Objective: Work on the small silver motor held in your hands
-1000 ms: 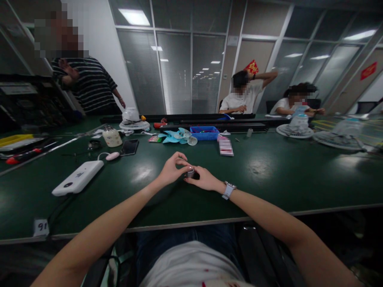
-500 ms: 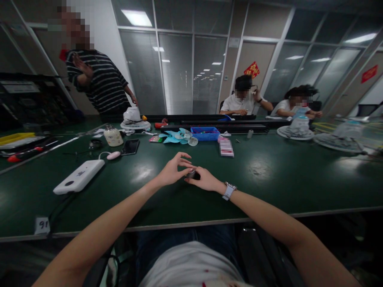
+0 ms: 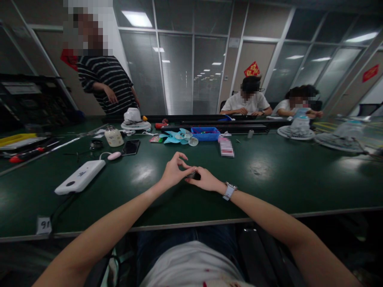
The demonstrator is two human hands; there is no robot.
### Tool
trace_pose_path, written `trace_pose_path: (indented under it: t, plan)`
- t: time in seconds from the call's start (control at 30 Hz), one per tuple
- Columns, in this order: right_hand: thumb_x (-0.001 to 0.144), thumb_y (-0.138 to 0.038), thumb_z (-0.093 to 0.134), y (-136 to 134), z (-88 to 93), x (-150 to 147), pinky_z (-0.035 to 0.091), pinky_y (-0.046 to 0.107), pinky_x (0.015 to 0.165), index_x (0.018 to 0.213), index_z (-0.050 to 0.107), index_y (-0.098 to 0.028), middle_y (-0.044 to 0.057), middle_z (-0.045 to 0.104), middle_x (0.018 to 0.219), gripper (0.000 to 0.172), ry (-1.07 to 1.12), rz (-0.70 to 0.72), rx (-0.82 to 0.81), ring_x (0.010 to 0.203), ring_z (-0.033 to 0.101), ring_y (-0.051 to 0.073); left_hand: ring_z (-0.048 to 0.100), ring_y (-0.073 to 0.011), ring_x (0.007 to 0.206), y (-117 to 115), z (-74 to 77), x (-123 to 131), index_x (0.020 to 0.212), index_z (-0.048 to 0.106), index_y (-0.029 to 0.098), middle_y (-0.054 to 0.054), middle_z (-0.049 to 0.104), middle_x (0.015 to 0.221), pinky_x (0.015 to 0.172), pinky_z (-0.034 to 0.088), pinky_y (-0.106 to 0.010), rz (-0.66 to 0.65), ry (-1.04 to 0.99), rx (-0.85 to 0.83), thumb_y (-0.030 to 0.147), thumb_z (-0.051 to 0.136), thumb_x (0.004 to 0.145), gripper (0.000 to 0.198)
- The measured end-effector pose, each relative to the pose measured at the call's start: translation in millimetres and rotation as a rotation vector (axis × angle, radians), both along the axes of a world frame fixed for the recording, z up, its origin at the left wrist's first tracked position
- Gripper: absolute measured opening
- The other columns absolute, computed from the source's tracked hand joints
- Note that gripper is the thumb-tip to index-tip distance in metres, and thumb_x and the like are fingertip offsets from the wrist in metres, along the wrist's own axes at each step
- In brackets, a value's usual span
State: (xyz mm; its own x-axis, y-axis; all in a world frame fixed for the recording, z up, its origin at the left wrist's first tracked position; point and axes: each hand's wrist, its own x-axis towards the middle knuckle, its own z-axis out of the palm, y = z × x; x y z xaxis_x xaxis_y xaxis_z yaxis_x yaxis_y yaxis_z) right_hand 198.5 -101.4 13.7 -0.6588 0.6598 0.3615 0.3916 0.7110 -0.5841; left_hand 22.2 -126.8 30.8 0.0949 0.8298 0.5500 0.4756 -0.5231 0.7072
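My two hands meet over the dark green table (image 3: 269,175), just in front of me. My right hand (image 3: 205,179), with a white watch (image 3: 229,190) on its wrist, curls around a small dark and silvery object (image 3: 193,174) that is mostly hidden. My left hand (image 3: 173,172) pinches at the top of that same object with thumb and forefinger, the other fingers raised. What the object is I cannot make out.
A white power bank (image 3: 80,176) with a cable lies at the left, by a pink mouse (image 3: 114,155), a phone (image 3: 129,147) and a jar (image 3: 113,136). A blue fan blade (image 3: 177,136), blue tray (image 3: 205,132) and fans sit farther back. A standing person (image 3: 104,81) and two seated people work opposite.
My hands stay on the small object, the left fingers shifting slightly. The standing person has stepped right and lowered an arm. The seated person in white lowered an arm to the table.
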Motion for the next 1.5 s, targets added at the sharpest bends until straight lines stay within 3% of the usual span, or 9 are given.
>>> trace_pose_path:
  t: [0.23, 0.5, 0.7, 1.1, 1.3, 1.5]
  plan:
    - [0.083, -0.035, 0.069, 0.2, -0.8, 0.1, 0.045, 0.03, 0.072, 0.115, 0.062, -0.015, 0.007, 0.067, 0.096, 0.038, 0.012, 0.004, -0.003, 0.082, 0.06, 0.019, 0.071, -0.0194, 0.08, -0.5, 1.4, -2.7, 0.105, 0.047, 0.022, 0.001, 0.072, 0.076, 0.082, 0.051, -0.033, -0.098, 0.002, -0.013, 0.031, 0.074, 0.075, 0.041]
    - [0.083, -0.039, 0.068, 2.4, -2.9, 0.1, 0.044, 0.03, 0.069, 0.106, 0.065, -0.013, 0.008, 0.067, 0.091, 0.035, -0.014, -0.014, 0.009, 0.078, 0.059, 0.019, 0.071, -0.0228, 0.095, 1.2, 3.6, -6.9, 0.11, 0.05, 0.02, -0.003, 0.074, 0.086, 0.089, 0.051, -0.037, -0.185, 0.015, -0.063, 0.026, 0.072, 0.077, 0.04]
    - [0.082, -0.034, 0.07, 2.4, -4.3, 0.0, 0.045, 0.032, 0.079, 0.126, 0.058, -0.017, 0.008, 0.069, 0.105, 0.049, 0.029, 0.013, -0.003, 0.089, 0.061, 0.021, 0.072, -0.0216, 0.083, 1.4, 4.0, -5.8, 0.107, 0.048, 0.021, 0.0, 0.073, 0.073, 0.082, 0.052, -0.035, -0.097, 0.002, -0.031, 0.034, 0.077, 0.072, 0.048]
    - [0.082, -0.037, 0.068, -0.8, 1.5, -0.5, 0.045, 0.03, 0.072, 0.103, 0.066, -0.014, 0.007, 0.067, 0.094, 0.031, -0.004, -0.007, -0.024, 0.081, 0.06, 0.019, 0.071, -0.0198, 0.073, -1.8, -1.2, 1.3, 0.096, 0.044, 0.023, 0.003, 0.073, 0.071, 0.074, 0.05, -0.032, 0.037, -0.011, 0.038, 0.035, 0.077, 0.072, 0.043]
    - [0.083, -0.037, 0.068, -0.3, 1.6, 0.4, 0.046, 0.031, 0.076, 0.104, 0.066, -0.015, 0.008, 0.068, 0.097, 0.031, -0.013, -0.004, -0.021, 0.085, 0.062, 0.02, 0.071, -0.0193, 0.076, -2.0, 5.1, 2.2, 0.094, 0.044, 0.023, 0.001, 0.074, 0.077, 0.074, 0.048, -0.031, 0.05, -0.029, 0.069, 0.035, 0.074, 0.075, 0.038]
    - [0.084, -0.036, 0.068, -3.6, 4.8, 1.1, 0.046, 0.035, 0.085, 0.112, 0.065, -0.017, 0.009, 0.068, 0.105, 0.034, -0.013, -0.001, -0.034, 0.096, 0.061, 0.022, 0.072, -0.0226, 0.08, 24.9, -0.9, -32.1, 0.095, 0.046, 0.023, -0.001, 0.076, 0.081, 0.071, 0.047, -0.031, 0.372, -0.049, 0.048, 0.041, 0.074, 0.073, 0.039]
